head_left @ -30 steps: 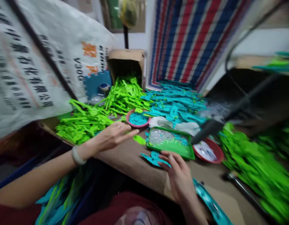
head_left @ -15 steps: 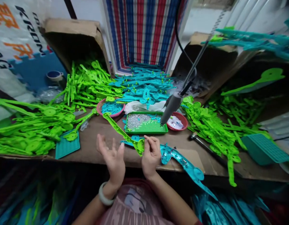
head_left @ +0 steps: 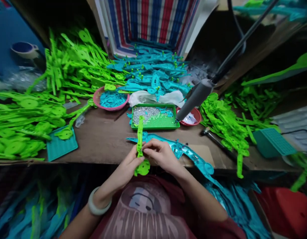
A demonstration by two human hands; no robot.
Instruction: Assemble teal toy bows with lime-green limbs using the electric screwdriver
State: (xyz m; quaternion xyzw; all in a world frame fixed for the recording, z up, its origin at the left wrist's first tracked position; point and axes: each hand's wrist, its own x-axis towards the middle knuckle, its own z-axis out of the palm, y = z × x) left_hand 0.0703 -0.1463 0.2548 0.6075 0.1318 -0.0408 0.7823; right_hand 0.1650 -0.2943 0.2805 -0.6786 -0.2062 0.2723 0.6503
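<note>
A long lime-green plastic part (head_left: 140, 134) with a round disc at its lower end stands almost upright before my chest. My left hand (head_left: 130, 164) grips it near the disc, thumb across the front. The fingers of my right hand (head_left: 158, 151) are bent together against the part's right side; whether something small is pinched there is hidden. Just beyond my hands lies a curved blue plastic part (head_left: 178, 147) on the bench. Behind it sits a green tray (head_left: 155, 126) with small silvery pieces, probably screws, and some blue bits.
A grey electric screwdriver (head_left: 195, 99) hangs over the tray's right end. Pink bowl (head_left: 111, 108) and red bowl (head_left: 197, 121) flank the tray. Green parts (head_left: 78, 66) heap at left and right, blue parts (head_left: 155, 69) at the back. A hammer (head_left: 223, 146) lies at right.
The green part has swung from leaning left to nearly upright. My left hand, spread and free before, has closed on it. My right hand has shifted along its side. The view has tilted down.
</note>
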